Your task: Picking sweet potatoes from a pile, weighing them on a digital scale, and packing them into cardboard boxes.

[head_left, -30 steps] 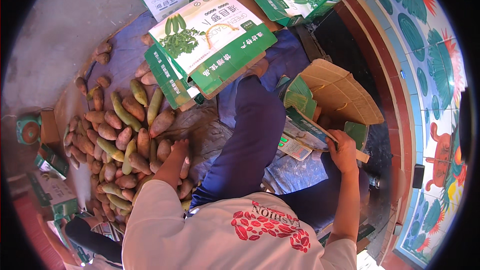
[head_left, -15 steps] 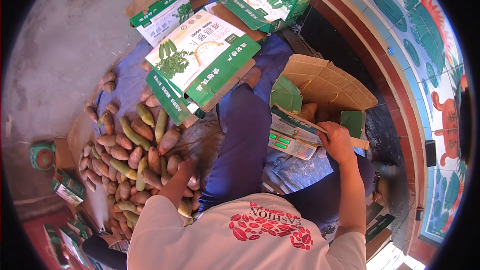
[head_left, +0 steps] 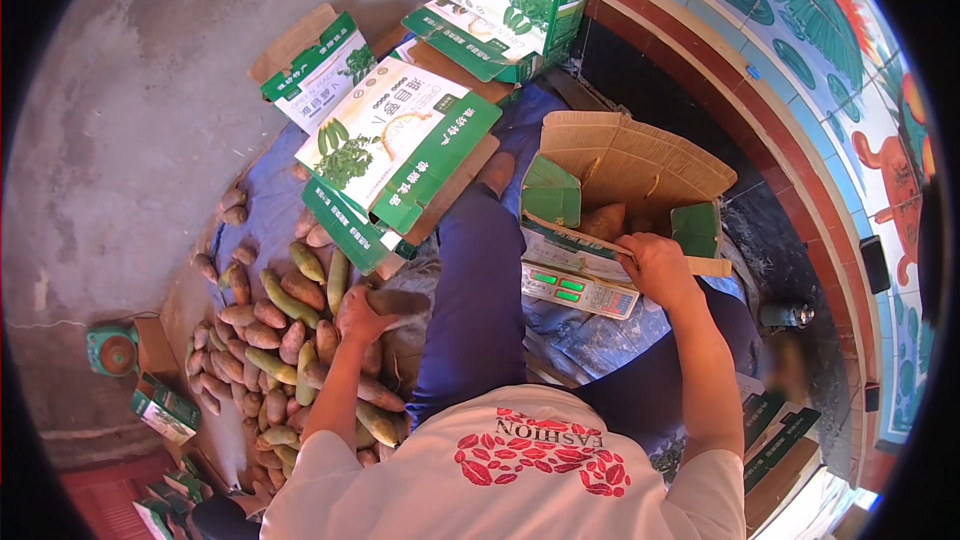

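My left hand (head_left: 358,317) is closed around a reddish-brown sweet potato (head_left: 402,302), slightly blurred, above the right edge of the pile. Under and beside it lie many sweet potatoes (head_left: 292,342) mixed with long green radishes (head_left: 288,296). My right hand (head_left: 655,266) grips the near edge of an open cardboard box (head_left: 640,152), fingers curled over its rim. Inside the box a few sweet potatoes (head_left: 604,221) show; the rest is hidden by the walls. Against the box's near side is a scale (head_left: 600,298) with lit green displays.
Ahead, a white-and-green carton (head_left: 390,140) lies between my left leg and the wall, with more cartons (head_left: 505,0) behind. A blue sheet (head_left: 265,165) covers the floor. A green round device (head_left: 112,351) stands far left; a tiled ledge (head_left: 790,170) curves along the right.
My left hand has lifted from low in the pile, moved forward, and now holds a sweet potato. My right hand stays on the box edge. The whole view has shifted slightly.
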{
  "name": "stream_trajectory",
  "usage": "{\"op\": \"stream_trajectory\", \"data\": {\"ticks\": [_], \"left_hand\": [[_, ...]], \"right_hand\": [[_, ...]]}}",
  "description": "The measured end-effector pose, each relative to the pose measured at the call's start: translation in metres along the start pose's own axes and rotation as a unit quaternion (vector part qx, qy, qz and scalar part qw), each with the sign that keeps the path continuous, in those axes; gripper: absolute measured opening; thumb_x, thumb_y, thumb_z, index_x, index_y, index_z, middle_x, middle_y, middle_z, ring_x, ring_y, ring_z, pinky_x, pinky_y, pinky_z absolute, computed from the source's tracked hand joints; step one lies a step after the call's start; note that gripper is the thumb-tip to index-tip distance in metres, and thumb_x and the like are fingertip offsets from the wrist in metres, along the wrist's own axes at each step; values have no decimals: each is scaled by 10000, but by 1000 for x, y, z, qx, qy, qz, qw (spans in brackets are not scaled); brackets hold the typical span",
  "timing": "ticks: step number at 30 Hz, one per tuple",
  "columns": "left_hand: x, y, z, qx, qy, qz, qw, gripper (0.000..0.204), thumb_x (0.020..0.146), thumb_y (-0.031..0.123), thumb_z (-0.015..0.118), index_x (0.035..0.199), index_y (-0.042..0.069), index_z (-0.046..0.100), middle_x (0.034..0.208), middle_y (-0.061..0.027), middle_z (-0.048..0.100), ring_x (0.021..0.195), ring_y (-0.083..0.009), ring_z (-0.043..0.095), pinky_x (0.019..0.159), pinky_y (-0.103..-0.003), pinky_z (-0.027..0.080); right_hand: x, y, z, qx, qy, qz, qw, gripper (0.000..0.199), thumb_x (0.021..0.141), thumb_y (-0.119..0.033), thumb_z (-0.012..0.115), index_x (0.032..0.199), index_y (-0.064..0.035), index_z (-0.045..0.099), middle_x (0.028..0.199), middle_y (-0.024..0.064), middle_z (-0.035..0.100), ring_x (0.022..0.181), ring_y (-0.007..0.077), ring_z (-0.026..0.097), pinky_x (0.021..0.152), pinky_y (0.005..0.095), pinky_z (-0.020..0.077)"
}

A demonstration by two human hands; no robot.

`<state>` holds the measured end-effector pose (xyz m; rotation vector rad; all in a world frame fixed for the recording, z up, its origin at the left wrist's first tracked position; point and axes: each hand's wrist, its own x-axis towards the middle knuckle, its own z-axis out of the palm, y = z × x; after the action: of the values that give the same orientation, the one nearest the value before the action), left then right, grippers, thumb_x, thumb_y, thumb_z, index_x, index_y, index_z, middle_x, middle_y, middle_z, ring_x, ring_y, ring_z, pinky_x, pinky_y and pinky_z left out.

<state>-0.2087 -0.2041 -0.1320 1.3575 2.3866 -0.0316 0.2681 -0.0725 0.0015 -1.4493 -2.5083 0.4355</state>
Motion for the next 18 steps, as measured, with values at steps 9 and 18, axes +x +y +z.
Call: {"op": "stream_trajectory", "data": {"ticks": [9, 18], "left_hand": [[-17, 63, -141, -295, 235, 138, 916, 665, 607, 209, 820, 1154, 19, 493, 1073, -140, 543, 1001, -270, 542, 896, -367, 450], [-34, 205, -194, -503, 98, 284, 811, 685, 620, 177, 825, 1199, 40, 486, 1086, -98, 548, 991, -193, 546, 873, -312, 455]], "right_hand": [[-5, 1, 3, -13, 3, -3, 1000, 139, 838, -189, 618, 913, -76, 646, 821, 108, 651, 826, 300, 632, 738, 415, 504], [-5, 0, 3, -27, -9, -5, 1000, 157, 862, -211, 585, 923, -77, 639, 836, 123, 666, 836, 308, 638, 742, 425, 510]]}}
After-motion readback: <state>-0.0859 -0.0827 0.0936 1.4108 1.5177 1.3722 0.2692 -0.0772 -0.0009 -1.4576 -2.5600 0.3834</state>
